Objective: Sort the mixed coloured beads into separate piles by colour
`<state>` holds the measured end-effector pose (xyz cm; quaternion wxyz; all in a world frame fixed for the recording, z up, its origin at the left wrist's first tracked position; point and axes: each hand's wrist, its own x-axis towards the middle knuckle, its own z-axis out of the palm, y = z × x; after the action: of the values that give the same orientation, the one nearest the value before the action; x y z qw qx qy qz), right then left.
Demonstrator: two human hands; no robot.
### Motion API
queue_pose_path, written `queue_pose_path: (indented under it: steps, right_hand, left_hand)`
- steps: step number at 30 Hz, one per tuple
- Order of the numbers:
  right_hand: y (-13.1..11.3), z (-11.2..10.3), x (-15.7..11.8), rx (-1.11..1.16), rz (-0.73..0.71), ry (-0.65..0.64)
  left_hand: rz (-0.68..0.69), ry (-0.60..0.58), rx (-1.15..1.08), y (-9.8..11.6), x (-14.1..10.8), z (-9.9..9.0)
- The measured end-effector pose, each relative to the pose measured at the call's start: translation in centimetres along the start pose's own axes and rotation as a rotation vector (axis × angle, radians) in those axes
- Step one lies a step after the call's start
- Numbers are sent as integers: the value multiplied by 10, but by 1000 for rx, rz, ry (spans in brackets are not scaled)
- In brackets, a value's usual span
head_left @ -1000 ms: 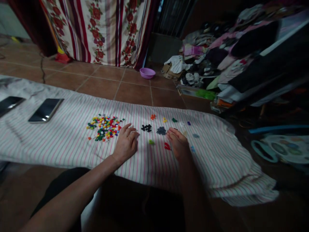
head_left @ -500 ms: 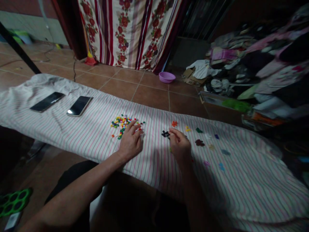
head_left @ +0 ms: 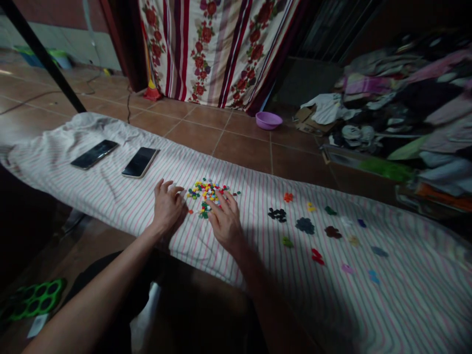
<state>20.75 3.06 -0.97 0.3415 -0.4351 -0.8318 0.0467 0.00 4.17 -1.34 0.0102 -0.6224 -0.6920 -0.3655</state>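
Note:
A mixed pile of small coloured pieces [head_left: 207,189] lies on the striped cloth [head_left: 236,255] between my hands. My right hand [head_left: 226,221] is over the pile's near right side, fingers apart and touching down among the pieces. To the left of the pile, my left hand [head_left: 167,204] rests on its side with loosely bent fingers apart, nothing visible in them. Single-colour clusters are spread to the right: black pieces [head_left: 277,215], dark grey pieces [head_left: 305,225], brown pieces [head_left: 333,232], red pieces [head_left: 317,256], lime green pieces [head_left: 287,242] and orange pieces [head_left: 288,197].
Two phones, one dark phone [head_left: 95,154] and one light-edged phone [head_left: 140,162], lie at the left on the cloth. Beyond its far edge, a purple basin [head_left: 269,120] stands on the tiled floor. Heaped clothes [head_left: 398,98] fill the right background.
My right hand has moved left from the black cluster to the mixed pile. My left hand has shifted from over the pile to its left side. The view has turned slightly left.

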Motion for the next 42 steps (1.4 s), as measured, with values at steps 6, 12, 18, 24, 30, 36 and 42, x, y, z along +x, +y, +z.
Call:
queue_pose_path:
  steps: [6, 12, 18, 24, 30, 36, 42]
  right_hand:
    - [-10, 11, 3, 1, -12, -60]
    - [-8, 14, 1, 11, -24, -27]
    - [-9, 13, 1, -3, -17, -48]
    - [-9, 12, 0, 15, -25, -47]
    - [-6, 16, -1, 33, -17, -15]
    - [-6, 15, 0, 53, -18, 16]
    - [-7, 12, 2, 51, -23, 36]
  left_hand:
    - [129, -19, -10, -1, 3, 9]
    - [174, -31, -6, 3, 4, 15]
    - [227, -49, 30, 6, 8, 17]
    - [290, -59, 61, 7, 13, 17]
    - [278, -45, 28, 6, 16, 18]
    - [280, -46, -32, 6, 18, 19]
    - [291, -31, -15, 5, 17, 18]
